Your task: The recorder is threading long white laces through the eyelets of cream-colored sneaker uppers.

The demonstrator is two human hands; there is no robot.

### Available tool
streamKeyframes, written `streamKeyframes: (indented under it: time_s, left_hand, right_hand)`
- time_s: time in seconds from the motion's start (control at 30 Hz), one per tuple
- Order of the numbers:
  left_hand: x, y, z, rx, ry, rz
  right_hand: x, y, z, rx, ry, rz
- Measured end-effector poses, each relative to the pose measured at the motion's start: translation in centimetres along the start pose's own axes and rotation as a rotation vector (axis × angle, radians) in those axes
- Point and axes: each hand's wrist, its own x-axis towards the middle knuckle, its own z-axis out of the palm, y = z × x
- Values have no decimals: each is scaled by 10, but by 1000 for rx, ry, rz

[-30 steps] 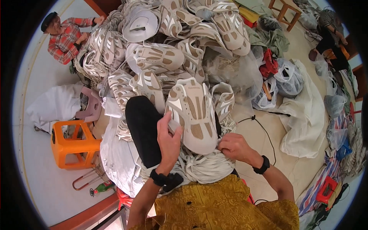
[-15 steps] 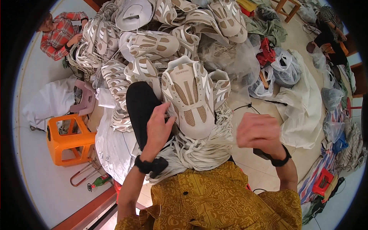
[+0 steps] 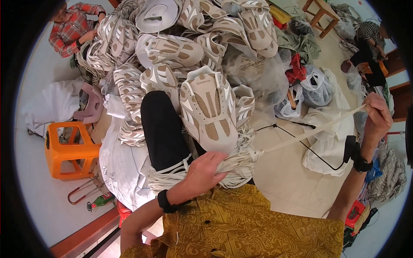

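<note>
Your right hand (image 3: 378,115) pinches 1 lace (image 3: 316,130) out right, likely for tension; your left hand (image 3: 205,169) rests on the bundle (image 3: 243,167) near the shoe (image 3: 211,111), its grip unclear.

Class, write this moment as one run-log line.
shoe: beige-and-tan, toe toward wearer | left hand: at lace bundle, by the toe | right hand: gripping pale lace strand stretched from bundle

You wear a mustard-gold shirt (image 3: 241,213) covered in a darker swirling pattern, with small dark buttons (image 3: 207,222) down its front and short sleeves, plus black trousers (image 3: 160,129), a black left wristband (image 3: 165,202) and a black right wristband (image 3: 362,164) bearing a blocky module (image 3: 350,148).
</note>
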Motion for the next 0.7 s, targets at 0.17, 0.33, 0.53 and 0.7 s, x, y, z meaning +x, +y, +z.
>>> streamKeyframes:
  time_s: [0.17, 0.33, 0.53, 0.7]
  left_hand:
    - [-5, 20, -21, 126, 64, -73]
    - [-8, 15, -39, 200, 136, 53]
    - [-36, 10, -57, -663, 135, -529]
    - [-35, 9, -67, -1013, 175, -639]
  right_hand:
    - [-19, 25, 30, -121, -200, 367]
    - [-82, 32, 120, -230, -524, 124]
    - [-135, -62, 194, 287, -878, 294]
    - [-146, -61, 199, 157, -771, 99]
